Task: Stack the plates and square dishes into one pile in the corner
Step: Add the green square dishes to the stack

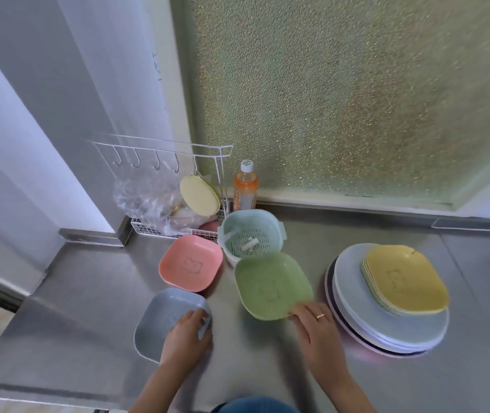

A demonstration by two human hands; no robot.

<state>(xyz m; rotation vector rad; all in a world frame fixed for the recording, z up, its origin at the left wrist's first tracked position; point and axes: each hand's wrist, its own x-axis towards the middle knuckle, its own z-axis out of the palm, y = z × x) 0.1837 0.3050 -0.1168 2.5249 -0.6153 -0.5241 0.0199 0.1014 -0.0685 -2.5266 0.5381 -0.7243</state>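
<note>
So the left hand [185, 338] had its grip clamped on the near corner of the grey square dish [165, 318], and the right hand [316, 323] pinched the green square dish [272, 286] by its front rim, tilted up. The pink square dish [190, 262] sat flat on the steel tabletop [89, 338]. Over on the right, yellow square dishes [403, 278] were nested on the round plates [386, 329]. The mint colander [251, 235] held a small white piece.
</note>
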